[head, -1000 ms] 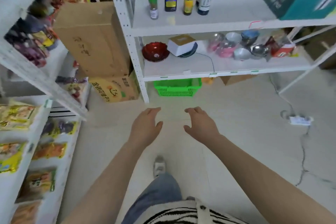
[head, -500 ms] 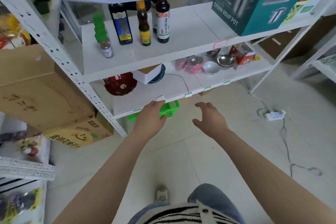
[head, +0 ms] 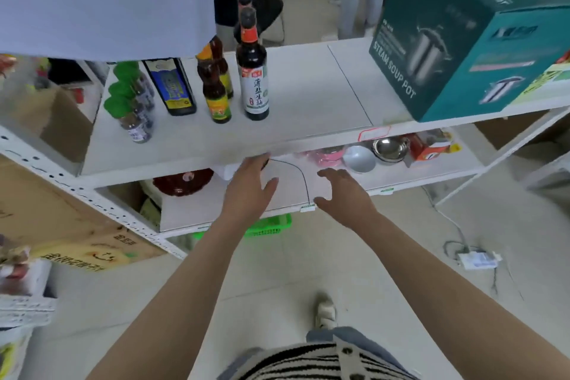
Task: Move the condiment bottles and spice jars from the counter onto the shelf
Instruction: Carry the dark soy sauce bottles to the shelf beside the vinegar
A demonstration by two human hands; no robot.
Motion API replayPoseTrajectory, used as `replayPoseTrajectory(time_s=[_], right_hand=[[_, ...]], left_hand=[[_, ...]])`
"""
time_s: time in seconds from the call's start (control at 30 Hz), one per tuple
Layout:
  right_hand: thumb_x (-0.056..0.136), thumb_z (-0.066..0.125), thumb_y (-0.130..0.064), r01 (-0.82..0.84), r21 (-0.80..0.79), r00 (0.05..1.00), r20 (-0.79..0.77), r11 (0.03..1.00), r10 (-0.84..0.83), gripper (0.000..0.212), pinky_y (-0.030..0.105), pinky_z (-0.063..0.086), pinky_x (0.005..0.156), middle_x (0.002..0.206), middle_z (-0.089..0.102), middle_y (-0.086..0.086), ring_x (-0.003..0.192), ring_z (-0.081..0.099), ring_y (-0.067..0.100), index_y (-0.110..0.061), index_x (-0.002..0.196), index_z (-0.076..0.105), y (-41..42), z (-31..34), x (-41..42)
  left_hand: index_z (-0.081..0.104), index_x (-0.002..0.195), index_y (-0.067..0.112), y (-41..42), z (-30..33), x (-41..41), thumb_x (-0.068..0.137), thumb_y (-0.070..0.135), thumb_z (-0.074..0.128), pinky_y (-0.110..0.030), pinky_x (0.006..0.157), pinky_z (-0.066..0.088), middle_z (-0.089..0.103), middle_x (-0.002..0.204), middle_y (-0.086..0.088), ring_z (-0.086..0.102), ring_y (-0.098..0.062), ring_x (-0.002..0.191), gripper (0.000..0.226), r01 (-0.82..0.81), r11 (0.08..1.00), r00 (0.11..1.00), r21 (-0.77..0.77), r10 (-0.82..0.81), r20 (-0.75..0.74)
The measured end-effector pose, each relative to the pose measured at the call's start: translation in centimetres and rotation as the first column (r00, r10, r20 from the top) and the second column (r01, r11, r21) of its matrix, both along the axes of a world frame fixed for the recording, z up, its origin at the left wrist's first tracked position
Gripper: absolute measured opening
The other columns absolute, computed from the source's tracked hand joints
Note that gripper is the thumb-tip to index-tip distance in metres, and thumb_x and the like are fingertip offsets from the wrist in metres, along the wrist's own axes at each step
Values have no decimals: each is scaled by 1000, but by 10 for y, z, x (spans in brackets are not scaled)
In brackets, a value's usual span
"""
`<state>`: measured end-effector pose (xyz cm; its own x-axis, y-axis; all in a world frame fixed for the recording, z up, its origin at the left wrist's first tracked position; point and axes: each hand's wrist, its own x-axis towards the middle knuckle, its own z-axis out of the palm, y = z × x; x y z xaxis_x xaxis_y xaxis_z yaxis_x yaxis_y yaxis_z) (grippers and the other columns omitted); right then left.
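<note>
Both hands are reaching forward at shelf height, carrying nothing. Left hand (head: 246,187) is spread wide, palm down, fingertips just under the front lip of the upper shelf (head: 308,95). Right hand (head: 344,194) is also open, fingers loosely curled, hovering over the lower shelf (head: 416,168).

Bottles are standing grouped at the left of the upper shelf, upright, labels facing out, probably for easy reading: soy sauce bottle (head: 253,71) frontmost, brown sauce bottle (head: 214,86) just beside it, dark oil bottle (head: 171,86) further left. Spice jars (head: 132,108) with green caps are lining up in a row at the far left. No counter is showing here.

Open room: a bare stretch is running between the soy sauce bottle and the teal box (head: 462,34) at the right, wide enough, I judge, for more bottles. A white sheet (head: 105,0) is overhanging the back of the group, so tall bottles are likely needing a low, forward entry. The lower shelf is holding bowls (head: 374,153) and a thin black cable (head: 296,170) between the hands, a snag risk
</note>
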<state>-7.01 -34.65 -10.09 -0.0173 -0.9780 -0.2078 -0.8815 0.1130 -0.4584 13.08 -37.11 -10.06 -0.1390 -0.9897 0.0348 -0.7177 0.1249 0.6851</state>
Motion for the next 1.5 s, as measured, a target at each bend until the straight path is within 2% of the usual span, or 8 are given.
replayPoseTrajectory(time_s=[0.33,0.47,0.6,0.73,0.9,1.1,1.27,1.5], right_hand=[[83,69,-29,-245,-80,951,176,966,256,62,36,45,96,129,51,12,114,55,27,-16,137,43,-160,18,-3],[80,73,-28,-224,-128,912,321,966,254,74,35,43,100,137,47,9,122,51,23,-17,143,34,-206,17,22],[80,74,-20,-162,-188,798,552,969,241,70,31,44,93,129,49,-3,110,49,12,-16,139,37,-239,18,43],[80,74,-21,-174,-181,758,603,968,249,58,29,46,87,120,59,-2,105,55,13,-16,129,45,-260,10,58],[74,77,-27,-137,-190,750,621,972,227,51,41,52,88,111,58,-1,100,58,17,-21,117,51,-268,-4,64],[71,81,-23,-220,-143,684,682,965,257,56,32,52,85,109,62,-2,100,60,13,-19,120,53,-261,-4,42],[69,80,-32,-320,-101,634,716,942,292,52,40,53,90,108,68,-4,100,64,13,-22,115,58,-230,-3,7],[70,80,-12,-578,63,401,890,814,216,56,47,53,93,113,68,13,105,66,27,-23,114,47,-174,-2,-37]], left_hand=[[35,144,13,-129,48,-14,89,30,63,-34,105,38,43,142,-9,42,-22,130,65,-347,922,936,-172,328,-128],[31,147,21,-166,49,-10,83,50,59,-44,110,39,42,146,-3,41,-19,134,75,-377,913,907,-154,331,-261],[32,146,19,-199,49,-9,84,46,61,-43,111,37,43,146,-1,41,-17,135,73,-352,920,916,-172,301,-267],[39,140,19,-210,50,-7,86,29,65,-40,108,41,54,135,4,50,-12,126,61,-290,949,914,-122,238,-328],[39,140,21,-209,49,-10,83,30,67,-44,108,40,52,134,1,48,-14,127,64,-268,955,918,-128,213,-336],[44,131,24,-191,48,-27,74,39,72,-45,101,46,55,126,-2,54,-18,119,65,-354,925,882,-137,281,-377],[53,121,25,-164,51,-62,68,43,72,-44,91,51,60,115,0,60,-17,108,59,-461,875,840,-148,376,-391],[57,109,26,-99,62,-107,73,36,74,-36,83,55,64,100,8,60,-4,87,42,-652,757,686,-39,568,-454]])
